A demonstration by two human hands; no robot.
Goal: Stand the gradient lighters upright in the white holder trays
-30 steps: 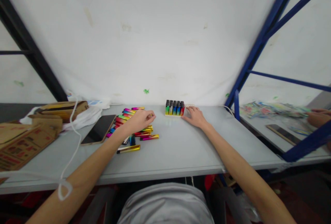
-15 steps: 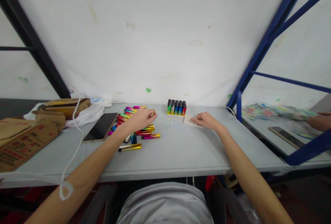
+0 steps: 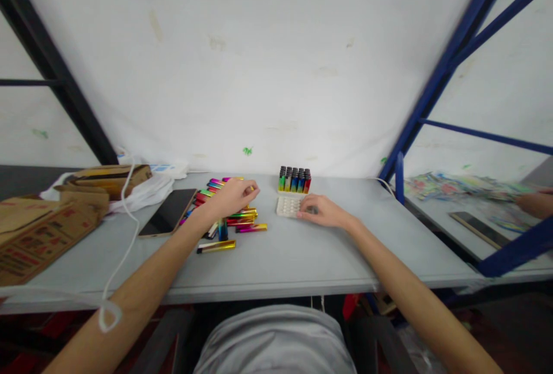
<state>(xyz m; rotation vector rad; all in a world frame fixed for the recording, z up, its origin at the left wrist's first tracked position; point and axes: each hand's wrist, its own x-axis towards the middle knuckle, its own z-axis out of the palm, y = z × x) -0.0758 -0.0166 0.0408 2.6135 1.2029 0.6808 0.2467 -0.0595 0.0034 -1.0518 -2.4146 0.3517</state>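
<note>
A loose heap of shiny multicoloured lighters (image 3: 244, 222) lies left of the middle of the table. My left hand (image 3: 233, 196) is over the heap's far right side, its fingers curled together; a small yellowish spot shows by the fingertips, but what they hold is unclear. My right hand (image 3: 322, 211) grips the right end of a white tray with rows of small holes (image 3: 286, 206), which rests on the tabletop. Just behind that tray, several lighters (image 3: 294, 180) with black tops stand upright in rows in a similar pale holder.
A dark-screened phone (image 3: 169, 212) lies left of the heap. Further left are cardboard boxes (image 3: 47, 235), white plastic wrapping and a white cable (image 3: 129, 241). A blue metal frame (image 3: 432, 103) borders the right side; beyond it lie another phone (image 3: 479, 229) and another person's hand (image 3: 538, 204).
My right hand has slid the white holed tray leftward and slightly nearer, to in front of the standing lighters. My left hand has barely shifted.
</note>
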